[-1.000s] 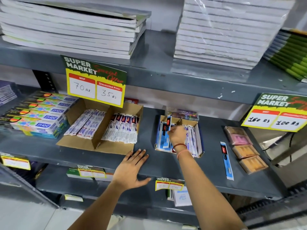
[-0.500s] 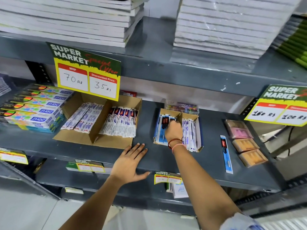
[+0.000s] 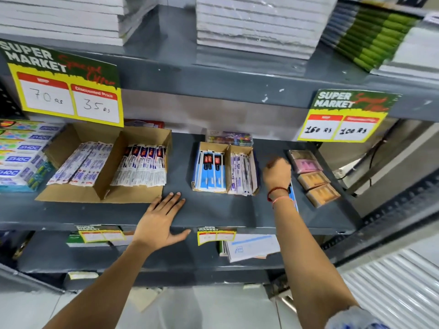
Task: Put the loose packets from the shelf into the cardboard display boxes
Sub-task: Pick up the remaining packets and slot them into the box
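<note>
A small cardboard display box [image 3: 213, 146] stands mid-shelf, with blue packets [image 3: 209, 173] in its left compartment and white packets [image 3: 241, 173] in its right. A larger cardboard box [image 3: 69, 148] to the left holds two rows of white packets [image 3: 140, 167]. One loose blue packet [image 3: 294, 197] lies on the shelf right of the small box, mostly hidden under my right wrist. My right hand [image 3: 276, 170] hovers over its far end, fingers curled and blurred. My left hand [image 3: 159, 222] rests flat on the shelf's front edge, fingers spread.
Pink and orange boxes [image 3: 313, 178] sit in a row at the right end of the shelf. Stacked toothpaste cartons [image 3: 21, 155] fill the left end. A colourful pack [image 3: 229, 137] lies behind the small box. Price signs [image 3: 69, 93] hang from the upper shelf, which carries notebook stacks [image 3: 256, 27].
My right hand has left the small box's blue compartment and swung right, over the loose blue packet. My view has moved closer and to the right. The left hand stays put.
</note>
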A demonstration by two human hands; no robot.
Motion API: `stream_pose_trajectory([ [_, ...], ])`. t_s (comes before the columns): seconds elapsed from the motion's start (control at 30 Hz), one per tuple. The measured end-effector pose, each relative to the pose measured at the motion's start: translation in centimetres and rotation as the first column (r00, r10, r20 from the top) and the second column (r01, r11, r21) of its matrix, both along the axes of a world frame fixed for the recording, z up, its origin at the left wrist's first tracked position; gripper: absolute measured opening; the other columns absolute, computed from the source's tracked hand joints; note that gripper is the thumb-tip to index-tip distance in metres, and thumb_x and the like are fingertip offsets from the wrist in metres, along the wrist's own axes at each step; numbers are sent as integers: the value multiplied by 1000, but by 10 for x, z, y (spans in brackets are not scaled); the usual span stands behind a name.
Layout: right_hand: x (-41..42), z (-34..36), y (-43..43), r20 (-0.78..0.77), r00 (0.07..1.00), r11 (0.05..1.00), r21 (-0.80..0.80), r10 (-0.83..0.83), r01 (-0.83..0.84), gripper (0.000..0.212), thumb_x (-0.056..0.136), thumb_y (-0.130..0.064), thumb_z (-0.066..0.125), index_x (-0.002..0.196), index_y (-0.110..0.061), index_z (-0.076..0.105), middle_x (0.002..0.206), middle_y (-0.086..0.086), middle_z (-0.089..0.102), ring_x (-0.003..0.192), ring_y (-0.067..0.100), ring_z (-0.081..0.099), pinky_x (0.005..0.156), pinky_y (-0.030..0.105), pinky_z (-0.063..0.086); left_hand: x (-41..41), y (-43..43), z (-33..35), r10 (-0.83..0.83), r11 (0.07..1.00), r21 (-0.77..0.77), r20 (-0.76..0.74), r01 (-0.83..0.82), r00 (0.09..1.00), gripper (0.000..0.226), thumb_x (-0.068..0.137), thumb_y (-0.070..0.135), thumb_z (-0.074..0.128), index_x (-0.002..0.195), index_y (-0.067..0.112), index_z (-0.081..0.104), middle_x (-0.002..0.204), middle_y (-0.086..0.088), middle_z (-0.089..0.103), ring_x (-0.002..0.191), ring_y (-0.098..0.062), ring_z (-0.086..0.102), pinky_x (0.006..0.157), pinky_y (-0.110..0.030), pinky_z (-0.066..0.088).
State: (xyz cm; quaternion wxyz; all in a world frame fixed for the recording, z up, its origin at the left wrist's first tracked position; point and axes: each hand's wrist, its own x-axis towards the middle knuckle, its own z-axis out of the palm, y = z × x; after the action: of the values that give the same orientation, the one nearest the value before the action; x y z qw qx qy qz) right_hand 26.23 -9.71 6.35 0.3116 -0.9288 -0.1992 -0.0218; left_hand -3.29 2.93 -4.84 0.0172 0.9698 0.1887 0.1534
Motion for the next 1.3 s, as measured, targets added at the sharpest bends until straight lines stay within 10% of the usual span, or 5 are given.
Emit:
stream_pose_trajectory([
  [0.23,17,-34,-65,-156,944,931,-271,-292,244,38,92,-22,56,122,3,55,130,29,53,124,44,45,99,49,41,0,-2,4,8,1000,-2,-27,-8,1000,83,80,70,41,131,6,52,138,-12,50,129,-26,43,110,-42,20],
  [0.57,18,-23,-75,-478,815,931,-17,-327,364,45,76,-15,77,115,3,61,108,20,65,99,36,61,81,40,51,0,-1,4,15,1000,-26,-76,-17,997,84,80,71,40,134,7,50,140,-11,47,131,-25,40,112,-41,17],
  [0.8,9,-20,-69,-411,862,950,-34,-298,312,38,82,-14,70,114,5,61,118,25,65,108,38,62,87,38,52,0,0,4,10,1000,-18,-79,-12,997,84,81,71,38,134,7,50,140,-11,47,131,-25,40,112,-42,17],
  [1.13,-51,-2,-34,-556,831,768,515,-39,381,9,76,-7,76,78,-9,68,101,21,70,87,21,61,94,30,47,-1,1,1,7,1000,-30,-65,-9,998,84,81,72,39,134,8,50,140,-10,47,131,-24,39,113,-41,15],
  [1.3,-92,-1,-16,-600,777,681,651,190,336,28,75,1,75,65,-19,58,64,4,56,91,23,62,106,41,45,-1,1,1,4,999,-33,-58,-6,998,83,80,71,39,133,8,50,140,-10,47,131,-24,39,113,-40,13],
])
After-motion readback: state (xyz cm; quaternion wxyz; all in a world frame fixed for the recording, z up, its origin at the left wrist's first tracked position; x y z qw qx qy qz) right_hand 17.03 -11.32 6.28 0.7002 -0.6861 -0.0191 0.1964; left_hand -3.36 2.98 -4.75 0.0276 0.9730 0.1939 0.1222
